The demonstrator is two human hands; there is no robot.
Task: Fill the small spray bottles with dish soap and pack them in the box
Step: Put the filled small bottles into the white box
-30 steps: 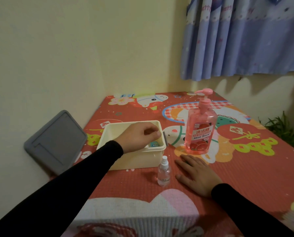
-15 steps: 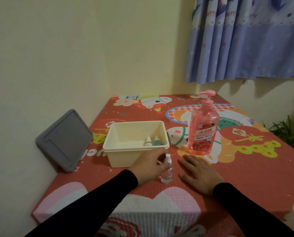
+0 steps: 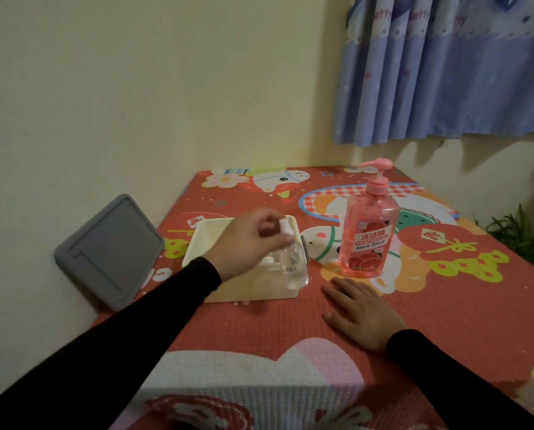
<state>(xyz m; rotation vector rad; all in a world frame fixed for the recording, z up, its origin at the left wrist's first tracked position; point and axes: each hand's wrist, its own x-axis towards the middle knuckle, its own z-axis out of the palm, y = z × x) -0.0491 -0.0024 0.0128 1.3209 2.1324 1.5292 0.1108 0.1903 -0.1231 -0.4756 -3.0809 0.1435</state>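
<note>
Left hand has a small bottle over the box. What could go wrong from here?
1. The left hand pinches the small spray bottle only near its cap, over the box; the bottle looks blurred, so it might slip or drop hard onto the bottle in the box.
2. The right hand lies flat on the table, not steadying the box, which might shift if bumped.

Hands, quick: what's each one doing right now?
Left hand: holding a small spray bottle above the cream box.
Right hand: open, flat on the mat.
</note>
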